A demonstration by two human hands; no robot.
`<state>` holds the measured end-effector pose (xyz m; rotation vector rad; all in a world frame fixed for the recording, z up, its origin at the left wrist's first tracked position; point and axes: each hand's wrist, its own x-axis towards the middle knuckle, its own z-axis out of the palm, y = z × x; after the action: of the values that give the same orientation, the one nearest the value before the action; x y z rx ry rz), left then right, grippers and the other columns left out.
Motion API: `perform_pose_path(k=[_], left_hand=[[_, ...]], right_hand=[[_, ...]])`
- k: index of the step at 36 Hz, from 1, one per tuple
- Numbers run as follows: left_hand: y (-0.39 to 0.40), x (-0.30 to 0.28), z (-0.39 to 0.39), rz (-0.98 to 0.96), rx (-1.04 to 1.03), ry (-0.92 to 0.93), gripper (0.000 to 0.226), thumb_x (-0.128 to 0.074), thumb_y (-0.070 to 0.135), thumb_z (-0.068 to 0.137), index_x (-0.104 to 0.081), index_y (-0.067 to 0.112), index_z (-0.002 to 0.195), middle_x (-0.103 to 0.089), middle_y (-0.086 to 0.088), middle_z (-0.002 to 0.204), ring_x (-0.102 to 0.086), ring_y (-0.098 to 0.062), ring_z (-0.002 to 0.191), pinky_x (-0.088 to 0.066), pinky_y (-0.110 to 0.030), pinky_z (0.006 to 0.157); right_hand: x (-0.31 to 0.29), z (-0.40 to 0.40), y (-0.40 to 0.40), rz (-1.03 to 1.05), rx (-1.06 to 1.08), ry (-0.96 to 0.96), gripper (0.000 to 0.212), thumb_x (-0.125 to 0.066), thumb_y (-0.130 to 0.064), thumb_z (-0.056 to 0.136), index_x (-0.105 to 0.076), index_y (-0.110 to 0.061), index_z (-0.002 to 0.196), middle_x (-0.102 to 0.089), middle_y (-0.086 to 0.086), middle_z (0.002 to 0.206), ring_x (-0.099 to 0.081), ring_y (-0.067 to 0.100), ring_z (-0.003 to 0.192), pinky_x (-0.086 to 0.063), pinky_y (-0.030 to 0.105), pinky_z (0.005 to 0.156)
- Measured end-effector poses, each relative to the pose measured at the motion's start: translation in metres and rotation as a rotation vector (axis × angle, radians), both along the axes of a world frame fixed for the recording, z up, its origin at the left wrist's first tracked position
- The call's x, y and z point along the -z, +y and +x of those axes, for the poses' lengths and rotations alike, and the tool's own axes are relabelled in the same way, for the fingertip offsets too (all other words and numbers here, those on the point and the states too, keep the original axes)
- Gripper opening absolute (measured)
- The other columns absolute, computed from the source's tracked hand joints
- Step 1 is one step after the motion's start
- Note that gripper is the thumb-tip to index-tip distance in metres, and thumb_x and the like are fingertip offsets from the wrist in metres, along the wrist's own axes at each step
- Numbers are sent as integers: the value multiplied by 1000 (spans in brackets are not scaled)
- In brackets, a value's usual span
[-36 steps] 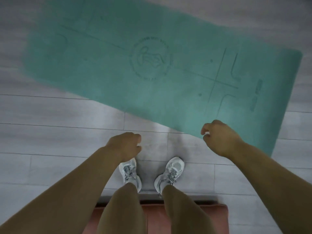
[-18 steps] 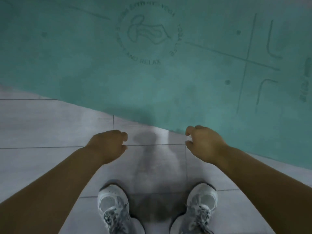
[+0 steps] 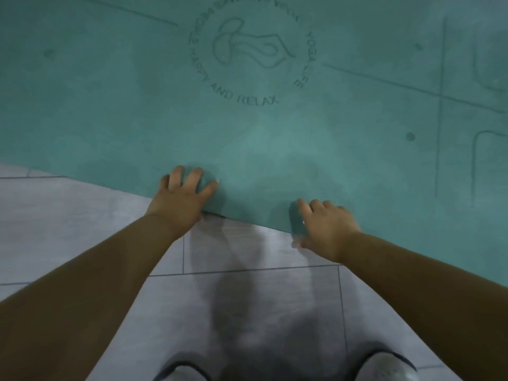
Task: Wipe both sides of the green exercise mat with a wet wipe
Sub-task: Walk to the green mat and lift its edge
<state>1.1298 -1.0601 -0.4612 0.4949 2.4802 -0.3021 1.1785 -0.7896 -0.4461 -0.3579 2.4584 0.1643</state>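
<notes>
The green exercise mat (image 3: 275,149) lies flat on the floor and fills the upper part of the view, printed side up with a round logo. Both hands are at its near edge. My left hand (image 3: 182,200) rests on top of the mat with fingers and thumb spread, its palm over the edge. My right hand (image 3: 325,225) has its fingers on top of the edge and its blurred thumb below, where the edge curls up slightly. No wet wipe shows in either hand.
Grey wood-look floor planks (image 3: 82,221) run under and in front of the mat. My two white shoes (image 3: 387,367) stand at the bottom edge, just behind my hands.
I have bent down closer to the mat. Both hands moved forward from loose fists above the floor onto the mat's near edge, the left opening flat and the right closing on the edge.
</notes>
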Motion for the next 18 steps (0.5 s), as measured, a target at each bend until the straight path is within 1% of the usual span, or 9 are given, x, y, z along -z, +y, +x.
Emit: perform_pose_path(k=[3, 5, 7, 8, 10, 11, 13, 15, 18], left_hand=[[-12, 12, -11, -22, -51, -7, 79, -50, 52, 90, 2, 40, 149, 6, -4, 157, 1, -44, 141, -15, -47, 114], [-19, 19, -17, 3, -98, -65, 81, -50, 54, 89, 4, 42, 148, 9, -1, 158, 0, -44, 141, -17, -47, 115], [-25, 24, -17, 17, -91, -85, 79, -49, 52, 90, 2, 39, 149, 9, 0, 159, -4, -45, 141, -21, -48, 113], [-27, 25, -14, 41, -44, -54, 76, -52, 46, 91, -5, 33, 150, 1, -5, 159, -11, -49, 139, -25, -51, 111], [-30, 28, -10, 113, 44, 52, 69, -62, 19, 89, -27, 18, 148, -23, -20, 154, -30, -60, 126, -37, -59, 101], [-30, 26, -7, 118, 49, 74, 67, -58, 8, 89, -27, 17, 148, -24, -20, 153, -31, -59, 126, -36, -58, 102], [-27, 22, -7, 21, 35, 30, 66, -37, 6, 94, -9, 23, 151, -8, -12, 158, -22, -48, 137, -25, -46, 111], [-18, 11, -12, -59, 34, -18, 63, -29, 7, 97, -3, 26, 151, -5, -8, 159, -20, -41, 140, -24, -41, 112], [-14, 2, -14, -48, 73, 19, 59, -29, 6, 97, -13, 25, 151, -16, -7, 157, -27, -38, 138, -34, -43, 109]], right_hand=[[12, 2, 4, 20, -39, -12, 80, -50, -58, 87, -17, -11, 143, -45, 10, 130, -47, 28, 114, -43, 38, 90], [16, 0, 6, 30, -74, -26, 81, -48, -58, 88, -14, -10, 144, -42, 11, 135, -45, 29, 118, -41, 39, 92], [19, -3, 10, 45, -127, -15, 81, -46, -58, 89, -14, -8, 145, -41, 11, 136, -45, 30, 119, -40, 39, 92], [20, -3, 12, 49, -149, 10, 80, -45, -57, 90, -17, -6, 145, -44, 11, 134, -48, 30, 116, -42, 38, 90], [22, -2, 18, 35, -182, 68, 75, -55, -52, 85, -38, 0, 137, -58, 14, 116, -59, 33, 97, -48, 38, 75], [23, 2, 20, 25, -207, 116, 69, -63, -48, 79, -52, 2, 126, -64, 14, 100, -63, 33, 80, -50, 37, 63], [27, 9, 20, -27, -195, 244, 48, -65, -32, 70, -66, 4, 103, -65, 14, 77, -59, 32, 56, -45, 32, 46], [24, 14, 15, -30, -199, 282, 39, -60, -16, 62, -68, 5, 94, -62, 14, 71, -56, 31, 52, -42, 31, 43], [12, 15, 12, -7, -211, 323, 39, -64, -3, 47, -70, 3, 85, -60, 14, 70, -54, 31, 51, -41, 30, 43]])
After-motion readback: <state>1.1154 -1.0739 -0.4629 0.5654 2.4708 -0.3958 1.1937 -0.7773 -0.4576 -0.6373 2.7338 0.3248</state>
